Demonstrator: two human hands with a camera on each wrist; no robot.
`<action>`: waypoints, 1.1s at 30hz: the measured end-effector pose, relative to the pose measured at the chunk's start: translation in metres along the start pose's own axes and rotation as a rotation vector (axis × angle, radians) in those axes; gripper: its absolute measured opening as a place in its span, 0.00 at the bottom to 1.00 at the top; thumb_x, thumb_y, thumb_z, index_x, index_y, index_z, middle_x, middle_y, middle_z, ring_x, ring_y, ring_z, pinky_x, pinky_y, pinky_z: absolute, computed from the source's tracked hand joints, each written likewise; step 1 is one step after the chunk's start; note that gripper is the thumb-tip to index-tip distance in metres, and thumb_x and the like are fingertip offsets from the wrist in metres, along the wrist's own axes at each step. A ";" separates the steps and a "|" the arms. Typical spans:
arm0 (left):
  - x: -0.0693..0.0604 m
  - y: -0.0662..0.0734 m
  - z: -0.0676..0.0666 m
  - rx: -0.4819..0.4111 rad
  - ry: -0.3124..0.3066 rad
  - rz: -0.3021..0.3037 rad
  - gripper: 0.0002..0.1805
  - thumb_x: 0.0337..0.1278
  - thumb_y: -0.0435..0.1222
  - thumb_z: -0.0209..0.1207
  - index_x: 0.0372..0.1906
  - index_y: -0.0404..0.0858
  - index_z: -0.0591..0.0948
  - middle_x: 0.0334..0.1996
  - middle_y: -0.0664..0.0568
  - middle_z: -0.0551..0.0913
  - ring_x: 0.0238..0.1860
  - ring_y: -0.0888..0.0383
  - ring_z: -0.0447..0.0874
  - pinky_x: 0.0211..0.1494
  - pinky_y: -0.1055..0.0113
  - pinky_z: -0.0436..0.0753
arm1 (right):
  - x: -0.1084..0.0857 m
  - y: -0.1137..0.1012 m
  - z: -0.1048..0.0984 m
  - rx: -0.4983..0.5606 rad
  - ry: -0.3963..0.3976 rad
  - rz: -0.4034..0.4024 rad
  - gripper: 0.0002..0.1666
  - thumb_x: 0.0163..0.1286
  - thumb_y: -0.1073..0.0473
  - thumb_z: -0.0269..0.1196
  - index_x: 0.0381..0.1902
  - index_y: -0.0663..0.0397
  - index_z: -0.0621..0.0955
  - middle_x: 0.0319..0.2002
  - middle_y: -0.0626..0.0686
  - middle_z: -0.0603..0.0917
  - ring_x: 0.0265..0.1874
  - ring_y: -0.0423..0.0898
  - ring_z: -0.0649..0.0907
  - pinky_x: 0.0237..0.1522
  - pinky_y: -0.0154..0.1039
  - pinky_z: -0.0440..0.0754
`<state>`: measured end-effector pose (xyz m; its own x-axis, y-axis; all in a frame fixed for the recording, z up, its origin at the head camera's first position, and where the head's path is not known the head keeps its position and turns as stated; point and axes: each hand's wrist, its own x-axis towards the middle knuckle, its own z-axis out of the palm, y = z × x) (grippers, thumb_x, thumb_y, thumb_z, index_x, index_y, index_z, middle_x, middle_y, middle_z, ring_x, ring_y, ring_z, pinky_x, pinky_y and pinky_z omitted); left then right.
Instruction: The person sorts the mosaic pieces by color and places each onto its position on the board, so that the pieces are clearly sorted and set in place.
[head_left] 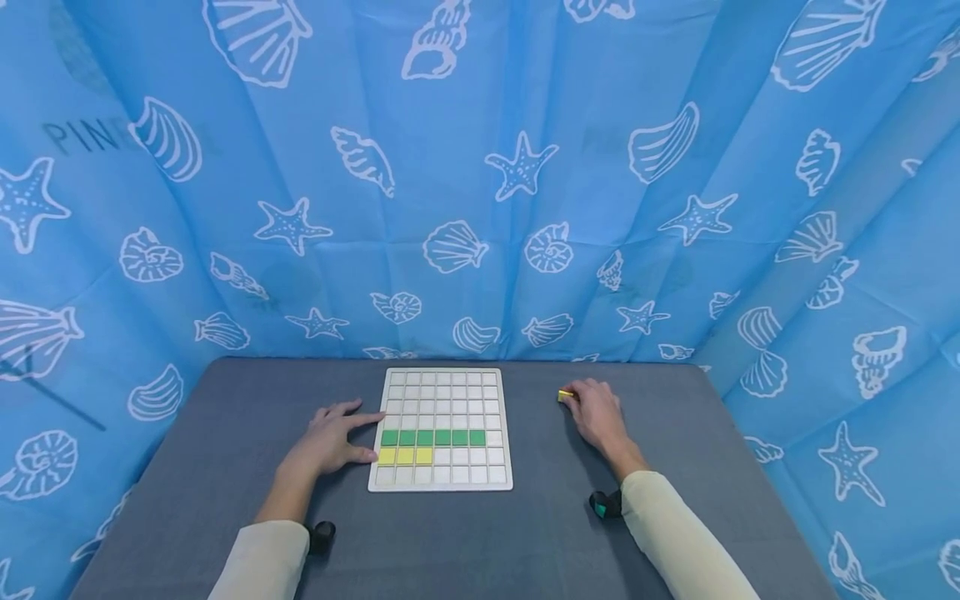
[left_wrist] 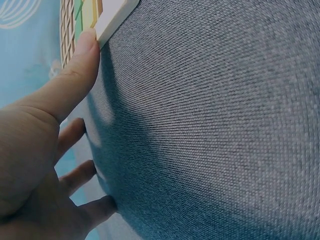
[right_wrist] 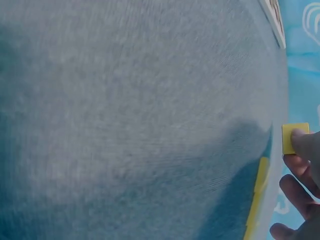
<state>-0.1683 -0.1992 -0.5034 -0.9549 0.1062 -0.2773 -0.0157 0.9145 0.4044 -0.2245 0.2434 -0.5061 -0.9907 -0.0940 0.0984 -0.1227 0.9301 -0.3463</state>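
A white grid board lies on the grey table. One row holds several green square tiles; the row nearer me has three yellow tiles at its left end. My left hand touches the board's left edge with thumb and forefinger, its other fingers spread on the cloth in the left wrist view. Right of the board, my right hand pinches a yellow square tile between thumb and fingers. In the right wrist view, more yellow tiles lie in a line on the table below that hand.
The grey cloth-covered table extends around the board. A blue curtain with white shells and starfish hangs behind it and along both sides. Dark wrist-worn devices sit at both cuffs.
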 end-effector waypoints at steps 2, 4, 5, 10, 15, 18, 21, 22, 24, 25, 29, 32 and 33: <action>0.000 0.000 0.000 0.003 -0.004 0.003 0.41 0.49 0.51 0.75 0.72 0.58 0.75 0.80 0.40 0.60 0.77 0.30 0.52 0.70 0.26 0.62 | -0.001 -0.002 -0.001 0.013 -0.002 -0.005 0.13 0.77 0.57 0.61 0.52 0.55 0.86 0.47 0.58 0.86 0.48 0.58 0.80 0.50 0.61 0.76; 0.000 0.000 -0.001 0.008 -0.008 0.004 0.41 0.49 0.51 0.75 0.72 0.57 0.75 0.80 0.39 0.61 0.77 0.29 0.53 0.70 0.26 0.62 | -0.002 -0.005 -0.002 0.034 -0.010 -0.007 0.14 0.77 0.57 0.60 0.53 0.56 0.85 0.48 0.58 0.85 0.49 0.58 0.80 0.51 0.61 0.77; 0.000 0.000 -0.001 0.009 -0.011 0.003 0.41 0.50 0.51 0.75 0.72 0.57 0.75 0.80 0.39 0.60 0.77 0.29 0.52 0.71 0.26 0.62 | -0.003 -0.007 -0.003 0.053 -0.017 -0.002 0.14 0.78 0.57 0.60 0.54 0.56 0.85 0.48 0.59 0.85 0.49 0.58 0.80 0.52 0.60 0.77; 0.001 0.000 -0.002 0.008 -0.022 -0.003 0.41 0.49 0.51 0.75 0.72 0.57 0.75 0.80 0.39 0.60 0.78 0.29 0.51 0.71 0.26 0.61 | -0.006 -0.016 -0.005 0.169 -0.048 0.011 0.15 0.78 0.60 0.59 0.56 0.58 0.84 0.47 0.58 0.85 0.46 0.53 0.81 0.51 0.53 0.80; 0.002 0.000 -0.001 0.012 -0.019 -0.003 0.41 0.49 0.51 0.75 0.72 0.58 0.75 0.80 0.39 0.60 0.77 0.30 0.52 0.71 0.27 0.62 | -0.009 -0.022 -0.004 0.277 -0.056 0.025 0.11 0.76 0.61 0.61 0.52 0.57 0.83 0.43 0.55 0.86 0.41 0.48 0.82 0.45 0.47 0.82; 0.003 -0.001 -0.001 0.013 -0.021 -0.002 0.41 0.50 0.51 0.75 0.72 0.58 0.74 0.80 0.40 0.60 0.77 0.30 0.52 0.71 0.27 0.61 | -0.011 -0.027 -0.004 0.308 -0.059 0.036 0.08 0.75 0.60 0.63 0.49 0.56 0.83 0.41 0.54 0.86 0.39 0.46 0.83 0.43 0.44 0.82; 0.003 0.000 -0.001 0.010 -0.024 -0.001 0.41 0.50 0.51 0.75 0.72 0.58 0.74 0.80 0.40 0.60 0.78 0.30 0.52 0.71 0.26 0.61 | -0.015 -0.033 -0.003 0.321 -0.067 0.042 0.06 0.74 0.60 0.64 0.46 0.54 0.83 0.39 0.52 0.86 0.37 0.44 0.82 0.42 0.41 0.82; 0.003 0.000 -0.002 0.007 -0.025 -0.004 0.41 0.50 0.51 0.75 0.72 0.58 0.74 0.80 0.40 0.60 0.78 0.30 0.52 0.71 0.26 0.61 | -0.016 -0.035 -0.003 0.317 -0.072 0.033 0.06 0.73 0.60 0.65 0.45 0.54 0.83 0.38 0.52 0.86 0.36 0.43 0.82 0.41 0.41 0.81; 0.002 0.000 -0.002 0.006 -0.026 -0.005 0.41 0.50 0.51 0.75 0.72 0.58 0.74 0.80 0.39 0.60 0.78 0.29 0.51 0.71 0.26 0.61 | -0.018 -0.040 -0.003 0.315 -0.080 0.014 0.04 0.72 0.60 0.66 0.43 0.54 0.84 0.37 0.51 0.86 0.35 0.43 0.81 0.40 0.40 0.80; 0.002 0.001 -0.003 0.004 -0.026 -0.006 0.41 0.50 0.51 0.75 0.72 0.58 0.74 0.80 0.39 0.59 0.78 0.29 0.51 0.71 0.26 0.61 | -0.020 -0.042 -0.002 0.311 -0.086 0.005 0.04 0.72 0.61 0.67 0.42 0.54 0.84 0.37 0.51 0.86 0.34 0.43 0.81 0.40 0.40 0.80; 0.002 0.001 -0.003 0.005 -0.030 -0.008 0.41 0.50 0.51 0.74 0.73 0.59 0.73 0.80 0.40 0.59 0.78 0.29 0.50 0.71 0.26 0.61 | -0.024 -0.051 0.000 0.278 -0.090 -0.036 0.04 0.68 0.61 0.70 0.39 0.51 0.84 0.36 0.50 0.84 0.34 0.42 0.78 0.40 0.40 0.78; 0.002 0.000 -0.002 0.011 -0.029 -0.005 0.41 0.50 0.51 0.74 0.73 0.58 0.74 0.80 0.40 0.59 0.78 0.29 0.50 0.71 0.26 0.61 | -0.025 -0.057 0.001 0.272 -0.092 -0.046 0.05 0.67 0.60 0.71 0.39 0.50 0.85 0.36 0.49 0.82 0.34 0.42 0.77 0.40 0.39 0.78; 0.002 0.001 -0.002 0.011 -0.027 -0.005 0.41 0.50 0.51 0.74 0.73 0.58 0.74 0.80 0.40 0.59 0.78 0.29 0.51 0.71 0.26 0.61 | -0.026 -0.059 0.001 0.276 -0.096 -0.047 0.05 0.66 0.60 0.72 0.39 0.49 0.85 0.36 0.49 0.82 0.34 0.42 0.77 0.40 0.39 0.78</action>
<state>-0.1709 -0.1992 -0.5022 -0.9465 0.1124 -0.3025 -0.0167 0.9190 0.3938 -0.1919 0.1902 -0.4892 -0.9829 -0.1804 0.0361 -0.1671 0.7931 -0.5857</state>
